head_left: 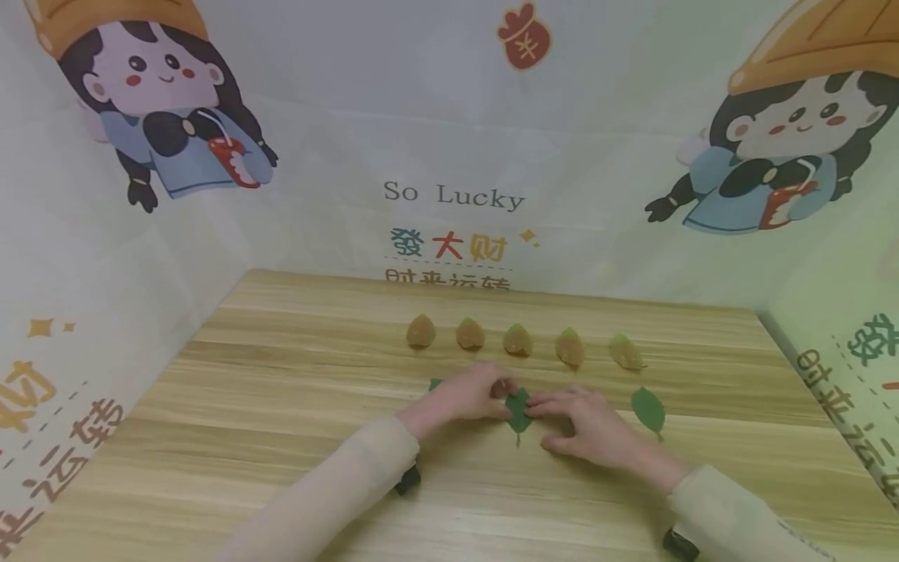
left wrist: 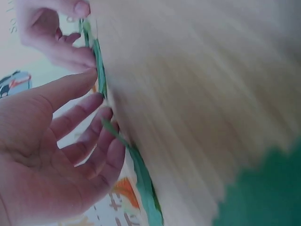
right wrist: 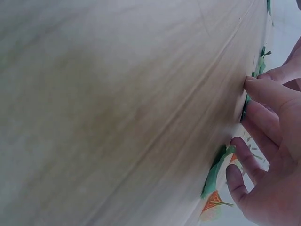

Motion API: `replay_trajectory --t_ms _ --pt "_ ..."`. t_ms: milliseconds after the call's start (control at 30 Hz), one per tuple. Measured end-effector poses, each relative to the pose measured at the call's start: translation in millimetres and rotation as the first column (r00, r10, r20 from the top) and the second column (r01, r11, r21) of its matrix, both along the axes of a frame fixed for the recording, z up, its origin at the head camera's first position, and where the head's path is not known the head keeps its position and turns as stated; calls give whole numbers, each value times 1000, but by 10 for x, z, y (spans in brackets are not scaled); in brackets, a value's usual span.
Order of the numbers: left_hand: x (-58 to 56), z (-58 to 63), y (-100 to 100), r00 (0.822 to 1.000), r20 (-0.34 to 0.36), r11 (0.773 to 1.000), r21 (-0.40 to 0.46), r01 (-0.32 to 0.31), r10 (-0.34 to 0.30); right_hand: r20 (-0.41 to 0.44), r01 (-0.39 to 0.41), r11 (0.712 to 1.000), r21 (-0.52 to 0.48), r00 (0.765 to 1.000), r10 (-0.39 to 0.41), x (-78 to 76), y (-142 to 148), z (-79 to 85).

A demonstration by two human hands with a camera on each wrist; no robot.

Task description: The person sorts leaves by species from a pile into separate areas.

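A green leaf (head_left: 518,410) lies flat on the table with its stem toward the person, between the two hands. My left hand (head_left: 481,390) is at the leaf's left edge. In the left wrist view, the fingers of the left hand (left wrist: 61,141) are loosely bent. From the other side, my right hand (head_left: 590,425) touches the leaf's right edge with its fingertips. Its fingers look mostly straight, and in the right wrist view the right hand (right wrist: 277,141) stays low over the tabletop. Another green leaf (head_left: 648,410) lies to the right.
Several brownish-green leaves (head_left: 517,340) form a row farther back on the wooden table (head_left: 281,351). Part of a green leaf (head_left: 435,384) shows behind the left forearm. Printed cloth walls (head_left: 449,140) enclose the table at the back and sides.
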State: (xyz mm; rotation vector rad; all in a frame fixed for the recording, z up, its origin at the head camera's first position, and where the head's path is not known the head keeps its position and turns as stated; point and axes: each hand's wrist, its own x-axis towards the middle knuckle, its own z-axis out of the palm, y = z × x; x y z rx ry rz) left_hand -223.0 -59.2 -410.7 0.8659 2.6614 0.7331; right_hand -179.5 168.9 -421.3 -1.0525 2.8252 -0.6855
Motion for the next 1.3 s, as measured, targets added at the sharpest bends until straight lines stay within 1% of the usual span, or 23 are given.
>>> replay_trajectory --t_ms 100,267,333,433,533,600,667,733,833,967,1133,1300 --pt "-15 4 -100 999 40 998 67 -9 7 0 7 1000 13 1000 -7 -3 -12 1" --pt "-17 66 -307 1000 24 994 107 -19 17 -19 10 999 33 1000 -10 -12 -10 -6" --pt "-19 94 -403 1000 9 995 100 -17 16 -16 10 1000 27 1000 -10 -18 -8 -7" --pt "-31 115 -543 1000 -30 998 67 7 -5 -17 4 1000 22 1000 -4 -27 -3 -7" --pt "-48 111 -651 997 -65 999 26 44 -42 -14 -3 1000 20 1000 4 -31 4 -3" --pt "-50 96 -698 995 -81 999 -9 53 -53 -11 -5 1000 19 1000 6 -32 6 1" --pt "-48 76 -726 995 -89 998 -44 49 -53 -13 -6 1000 21 1000 6 -33 5 3" --pt "-38 53 -742 995 -90 997 -72 27 -34 -14 -7 1000 24 1000 7 -34 3 1" --pt "-30 33 -744 996 -86 996 -84 -8 1 -14 -4 1000 25 1000 5 -31 0 0" --pt "-24 40 -731 997 -75 996 -82 -40 34 -13 -1 1000 25 1000 1 -22 1 5" --pt "-21 59 -731 997 -60 995 -85 -54 49 -9 -1 1000 25 1000 1 -12 -2 19" --pt "-38 62 -731 997 -64 996 -82 -48 42 -3 1 1000 21 1000 -1 -8 -3 26"
